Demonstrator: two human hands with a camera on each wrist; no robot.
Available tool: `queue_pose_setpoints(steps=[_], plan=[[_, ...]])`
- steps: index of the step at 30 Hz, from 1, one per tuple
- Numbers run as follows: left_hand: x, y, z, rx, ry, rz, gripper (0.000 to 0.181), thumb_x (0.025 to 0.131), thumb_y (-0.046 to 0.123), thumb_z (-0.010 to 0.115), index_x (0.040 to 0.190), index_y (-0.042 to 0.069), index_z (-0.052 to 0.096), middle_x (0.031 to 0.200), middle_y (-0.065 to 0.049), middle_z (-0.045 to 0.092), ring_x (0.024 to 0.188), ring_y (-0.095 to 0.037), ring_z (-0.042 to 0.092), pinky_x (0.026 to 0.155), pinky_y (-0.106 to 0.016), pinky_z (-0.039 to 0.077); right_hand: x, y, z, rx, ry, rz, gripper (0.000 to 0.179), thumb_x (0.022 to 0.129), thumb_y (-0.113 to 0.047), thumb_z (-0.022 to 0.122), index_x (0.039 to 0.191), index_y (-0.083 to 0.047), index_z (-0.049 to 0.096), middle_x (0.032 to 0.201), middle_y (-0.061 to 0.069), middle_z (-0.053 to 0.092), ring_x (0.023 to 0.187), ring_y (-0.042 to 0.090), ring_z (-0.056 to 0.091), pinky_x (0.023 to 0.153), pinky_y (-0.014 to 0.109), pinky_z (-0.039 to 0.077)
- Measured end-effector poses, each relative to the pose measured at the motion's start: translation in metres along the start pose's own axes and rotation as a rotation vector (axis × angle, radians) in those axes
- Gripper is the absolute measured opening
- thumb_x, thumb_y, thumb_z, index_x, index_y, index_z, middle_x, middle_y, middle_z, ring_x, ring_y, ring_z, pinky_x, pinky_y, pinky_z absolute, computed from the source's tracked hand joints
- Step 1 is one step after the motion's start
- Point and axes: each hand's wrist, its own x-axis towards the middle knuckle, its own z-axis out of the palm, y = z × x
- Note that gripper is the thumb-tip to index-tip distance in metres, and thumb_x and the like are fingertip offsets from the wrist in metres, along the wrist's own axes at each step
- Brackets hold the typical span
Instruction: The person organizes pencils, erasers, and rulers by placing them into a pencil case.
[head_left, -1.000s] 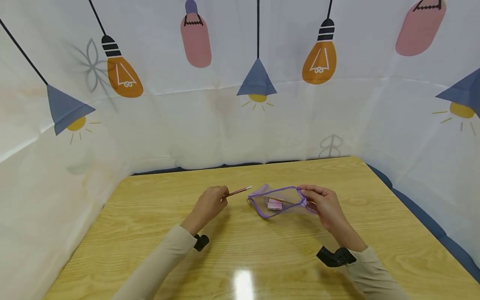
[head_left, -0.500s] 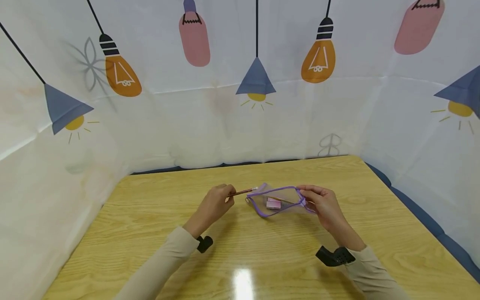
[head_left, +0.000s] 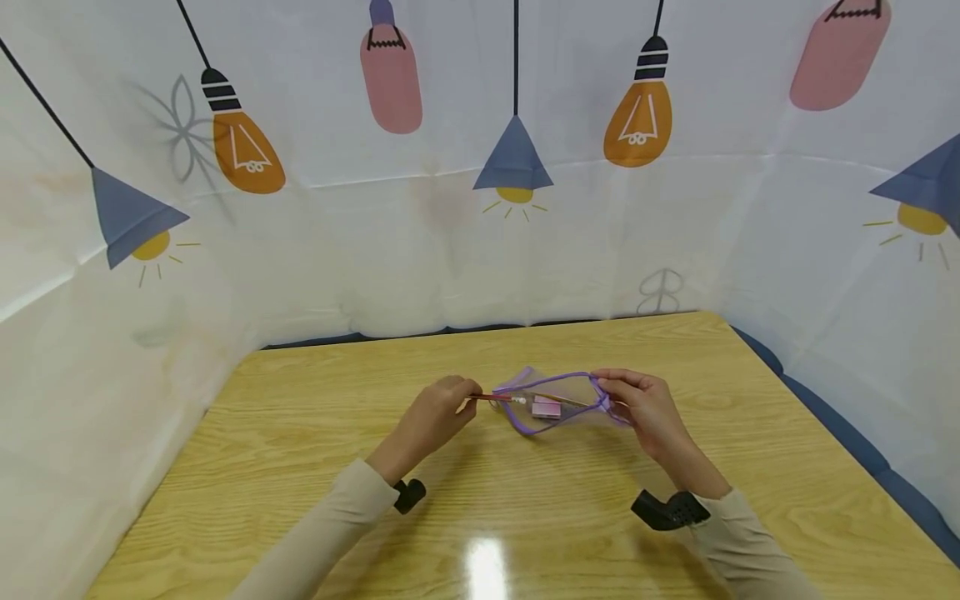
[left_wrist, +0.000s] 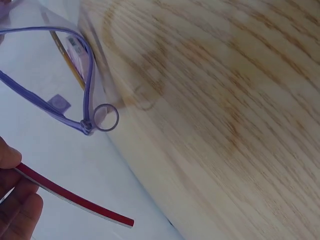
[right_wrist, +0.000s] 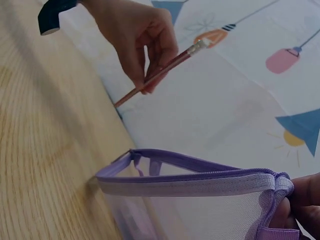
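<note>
My left hand (head_left: 438, 410) pinches a red pencil (head_left: 491, 397) between thumb and fingers. Its white eraser end points right, overlapping the left part of the pouch's opening in the head view. The mesh pouch (right_wrist: 200, 187) has purple zip edging, spread open. At its right end, my right hand (head_left: 641, 404) grips the edge between thumb and fingers. Inside lie a pink-and-white block (head_left: 546, 407) and a yellowish pencil (left_wrist: 70, 61). A round ring (left_wrist: 106, 117) hangs at the zip's left end. The right wrist view shows the pencil slanting above the pouch.
Both hands work over a wood-grain table (head_left: 480, 492). Behind it hangs a white curtain (head_left: 480, 267) printed with lamps and bulbs. A dark camera sits on each wrist, and the table's far edge (head_left: 420, 335) runs along the curtain.
My left hand has moved right with the pencil, bringing the eraser end from beside the pouch to over its opening. The pencil now lies more level. My right hand keeps its grip, nearly still.
</note>
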Motion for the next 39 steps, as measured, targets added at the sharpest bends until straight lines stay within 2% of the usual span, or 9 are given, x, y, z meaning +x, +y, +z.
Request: queue_pose_setpoints(steps=[8, 12, 18, 25, 39], plan=[[0.002, 0.006, 0.002, -0.009, 0.065, 0.117, 0.020, 0.075, -0.006, 0.078, 0.090, 0.002, 0.068, 0.084, -0.006, 0.069, 0.073, -0.016, 0.065, 0.063, -0.022, 0.052, 0.001, 0.001, 0.000, -0.012, -0.014, -0.011, 0.013, 0.094, -0.008, 0.064, 0.098, -0.007, 0.076, 0.082, -0.002, 0.070, 0.060, 0.005, 0.055, 0.054, 0.019, 0.048], [0.003, 0.009, 0.002, -0.024, 0.066, 0.163, 0.020, 0.075, -0.006, 0.079, 0.091, 0.002, 0.069, 0.085, -0.006, 0.070, 0.074, -0.015, 0.067, 0.064, -0.022, 0.053, 0.001, 0.002, 0.000, -0.013, -0.014, -0.019, 0.014, 0.094, -0.007, 0.063, 0.097, -0.009, 0.077, 0.082, -0.003, 0.070, 0.060, 0.005, 0.054, 0.054, 0.019, 0.047], [0.002, 0.011, 0.004, -0.019, 0.063, 0.238, 0.023, 0.075, -0.004, 0.079, 0.095, 0.003, 0.070, 0.082, -0.004, 0.069, 0.065, -0.009, 0.064, 0.061, -0.016, 0.050, 0.000, 0.002, -0.001, 0.002, -0.017, -0.017, 0.014, 0.094, -0.006, 0.063, 0.097, -0.008, 0.077, 0.083, -0.003, 0.070, 0.061, 0.005, 0.055, 0.054, 0.019, 0.048], [0.004, 0.015, 0.004, -0.041, 0.089, 0.279, 0.023, 0.074, -0.004, 0.080, 0.094, 0.003, 0.070, 0.082, -0.003, 0.070, 0.068, -0.008, 0.066, 0.064, -0.014, 0.050, 0.000, 0.000, -0.001, 0.007, 0.001, -0.001, 0.014, 0.094, -0.007, 0.063, 0.095, -0.010, 0.077, 0.083, -0.001, 0.071, 0.061, 0.005, 0.056, 0.054, 0.018, 0.048], [0.007, 0.026, 0.010, -0.108, 0.041, 0.385, 0.024, 0.075, -0.005, 0.078, 0.096, 0.002, 0.069, 0.088, -0.004, 0.071, 0.077, -0.010, 0.068, 0.074, -0.012, 0.048, 0.000, 0.002, -0.001, 0.021, -0.005, 0.000, 0.014, 0.094, -0.007, 0.063, 0.095, -0.010, 0.077, 0.084, -0.002, 0.071, 0.062, 0.004, 0.058, 0.055, 0.018, 0.048]])
